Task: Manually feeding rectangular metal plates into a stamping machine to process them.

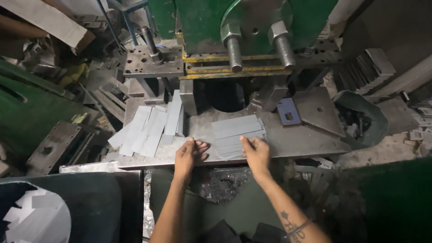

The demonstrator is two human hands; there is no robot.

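Both hands on the press table, at the stack of grey metal strips.

Right hand [256, 154]: fingers spread flat on the near edge of the fanned strip stack [237, 135], no grip. Left hand [189, 155]: fingers loosely open on the bare table [292, 141], just left of the stack. Further left of the stack, a second strip pile [146, 130]. Behind the stack, the green press [252, 27].

Dim, perhaps windowless, scrap-littered workshop floor [396, 148]
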